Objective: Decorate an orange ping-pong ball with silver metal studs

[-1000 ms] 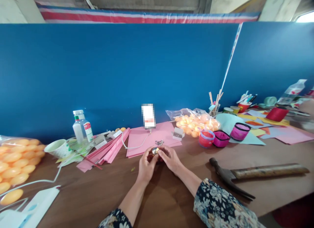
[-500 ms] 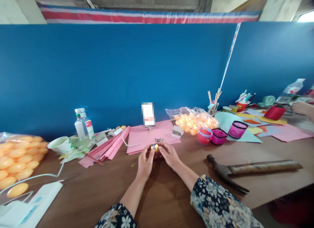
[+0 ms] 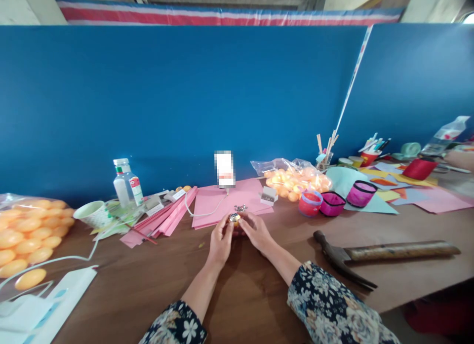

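My left hand (image 3: 219, 242) and my right hand (image 3: 256, 230) meet over the brown table (image 3: 259, 294), fingertips pinched together on a small shiny yellow-and-silver object (image 3: 233, 217). Just beyond it a little pile of silver metal bits (image 3: 240, 207) lies on pink paper sheets (image 3: 222, 203). A small white box (image 3: 268, 196) sits to the right of the pile. A phone (image 3: 224, 169) leans upright against the blue wall behind, with a white cable running from it.
A hammer (image 3: 370, 257) lies to my right. Bags of orange balls sit at far left (image 3: 25, 235) and centre right (image 3: 296, 181). Red and magenta cups (image 3: 333, 203), a bottle (image 3: 126, 182), a paper cup (image 3: 93, 214) and coloured papers surround. Another person's hand (image 3: 459, 159) shows at far right.
My hands stay pinched on the small object and have shifted slightly away from me. The view has tilted a little.
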`<state>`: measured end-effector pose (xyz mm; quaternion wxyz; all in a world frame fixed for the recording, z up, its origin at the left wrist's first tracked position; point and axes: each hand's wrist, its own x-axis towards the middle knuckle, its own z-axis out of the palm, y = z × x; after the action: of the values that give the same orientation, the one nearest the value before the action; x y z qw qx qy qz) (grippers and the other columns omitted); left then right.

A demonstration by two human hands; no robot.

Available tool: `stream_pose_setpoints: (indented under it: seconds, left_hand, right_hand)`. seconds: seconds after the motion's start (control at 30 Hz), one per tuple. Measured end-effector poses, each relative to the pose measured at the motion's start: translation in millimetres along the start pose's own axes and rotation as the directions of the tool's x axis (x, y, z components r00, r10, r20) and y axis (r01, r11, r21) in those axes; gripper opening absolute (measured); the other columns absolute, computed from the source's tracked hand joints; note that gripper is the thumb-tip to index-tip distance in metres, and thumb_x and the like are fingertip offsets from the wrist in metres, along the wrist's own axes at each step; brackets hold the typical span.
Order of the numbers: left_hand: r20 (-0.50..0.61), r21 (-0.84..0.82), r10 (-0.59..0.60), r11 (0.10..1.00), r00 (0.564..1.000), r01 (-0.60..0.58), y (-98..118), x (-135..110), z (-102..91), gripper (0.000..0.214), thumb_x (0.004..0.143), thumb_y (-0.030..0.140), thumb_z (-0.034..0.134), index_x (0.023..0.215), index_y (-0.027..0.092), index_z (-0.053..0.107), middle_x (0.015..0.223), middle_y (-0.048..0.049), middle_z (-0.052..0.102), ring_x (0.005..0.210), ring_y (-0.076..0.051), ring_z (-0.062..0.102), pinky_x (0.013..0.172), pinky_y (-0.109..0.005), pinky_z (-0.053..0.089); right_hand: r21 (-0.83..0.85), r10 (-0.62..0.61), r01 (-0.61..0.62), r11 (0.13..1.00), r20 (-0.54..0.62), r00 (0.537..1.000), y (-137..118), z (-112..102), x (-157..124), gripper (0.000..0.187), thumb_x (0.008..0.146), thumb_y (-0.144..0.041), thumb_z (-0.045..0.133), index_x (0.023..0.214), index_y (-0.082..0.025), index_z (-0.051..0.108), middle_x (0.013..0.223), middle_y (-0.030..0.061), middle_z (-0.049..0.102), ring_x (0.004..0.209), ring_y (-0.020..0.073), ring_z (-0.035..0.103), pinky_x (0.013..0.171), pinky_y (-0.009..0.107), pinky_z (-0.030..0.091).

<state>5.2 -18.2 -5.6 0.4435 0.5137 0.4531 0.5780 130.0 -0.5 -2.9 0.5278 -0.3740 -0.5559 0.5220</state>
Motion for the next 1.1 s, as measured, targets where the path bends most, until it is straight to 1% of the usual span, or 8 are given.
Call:
stream_pose_setpoints:
  seconds: [0.27,0.43,0.6,0.7,0.8,0.87,0.97,1.1]
  left_hand:
    - [-0.008,0.049,0.017,0.999,1.000,-0.016,2.3,0.2,-1.0,0.047,0.074,0.035,0.053,0.118,0.018,0.049,0.107,-0.0096,0.061,0.093,-0.023,0.059,0.079,-0.037,0.049]
    - [-0.022,0.112,0.063,0.992,0.998,-0.060,1.9,-0.2,-0.7,0.044,0.074,0.034,0.053,0.116,0.019,0.051,0.112,-0.0093,0.059,0.102,-0.023,0.055,0.087,-0.038,0.044]
    - [-0.006,0.010,0.031,0.999,1.000,-0.030,4.5,-1.5,1.4,0.051,0.072,0.032,0.057,0.120,0.019,0.047,0.109,-0.0093,0.060,0.096,-0.022,0.058,0.084,-0.037,0.047]
    - [-0.008,-0.029,0.017,0.999,1.000,-0.017,3.4,-1.0,1.4,0.056,0.070,0.031,0.059,0.122,0.018,0.043,0.107,-0.0096,0.061,0.091,-0.021,0.061,0.079,-0.037,0.049]
    - [-0.031,-0.003,0.014,1.000,0.999,-0.014,-0.3,0.4,0.0,0.052,0.070,0.033,0.059,0.118,0.017,0.047,0.109,-0.0106,0.060,0.093,-0.022,0.060,0.079,-0.037,0.049]
    - [-0.042,0.011,0.011,1.000,0.999,-0.011,-2.3,1.1,-0.8,0.051,0.071,0.034,0.058,0.117,0.017,0.048,0.107,-0.0110,0.061,0.092,-0.023,0.060,0.078,-0.037,0.050]
    - [-0.039,0.007,0.010,1.000,0.999,-0.010,-2.2,0.9,-0.3,0.050,0.071,0.034,0.058,0.117,0.016,0.048,0.105,-0.0110,0.062,0.088,-0.022,0.061,0.076,-0.038,0.051]
    - [-0.020,-0.039,0.017,0.999,1.000,-0.017,2.5,-1.0,1.8,0.049,0.072,0.034,0.056,0.117,0.017,0.048,0.105,-0.0102,0.062,0.087,-0.022,0.061,0.074,-0.038,0.051]
  right_hand:
    - [0.039,0.007,-0.007,0.999,0.021,1.000,2.9,0.5,-0.1,0.035,0.074,-0.038,0.054,0.105,-0.021,0.057,0.102,0.0062,0.062,0.094,0.0218,0.058,0.075,0.034,0.051]
    - [0.053,0.025,-0.027,0.998,0.034,0.999,2.0,1.0,0.1,0.035,0.076,-0.035,0.052,0.107,-0.020,0.054,0.103,0.0065,0.061,0.093,0.0215,0.059,0.075,0.034,0.051]
    - [0.048,0.011,-0.011,0.999,-0.005,1.000,0.7,0.6,0.1,0.035,0.073,-0.034,0.056,0.105,-0.020,0.053,0.104,0.0071,0.060,0.095,0.0221,0.057,0.074,0.033,0.051]
    - [0.077,0.030,-0.029,0.997,-0.007,1.000,-1.4,0.9,-0.2,0.032,0.075,-0.036,0.053,0.104,-0.022,0.052,0.102,0.0056,0.061,0.088,0.0202,0.060,0.068,0.030,0.052]
    - [0.078,0.040,-0.040,0.996,0.005,0.999,-3.7,1.2,-0.6,0.029,0.076,-0.037,0.051,0.101,-0.023,0.054,0.095,0.0036,0.063,0.071,0.0165,0.062,0.062,0.029,0.052]
    - [0.069,0.039,-0.040,0.997,0.008,0.999,-4.7,1.2,-0.9,0.028,0.076,-0.037,0.051,0.101,-0.023,0.055,0.091,0.0031,0.063,0.068,0.0157,0.062,0.061,0.029,0.052]
    - [0.068,0.047,-0.048,0.997,0.016,0.999,-5.3,1.4,-1.3,0.030,0.075,-0.036,0.051,0.102,-0.023,0.055,0.091,0.0032,0.063,0.071,0.0168,0.062,0.062,0.029,0.052]
    - [0.089,0.050,-0.053,0.995,0.034,0.998,-4.9,2.4,-1.8,0.034,0.074,-0.036,0.052,0.105,-0.022,0.053,0.098,0.0042,0.063,0.084,0.0198,0.061,0.068,0.031,0.052]
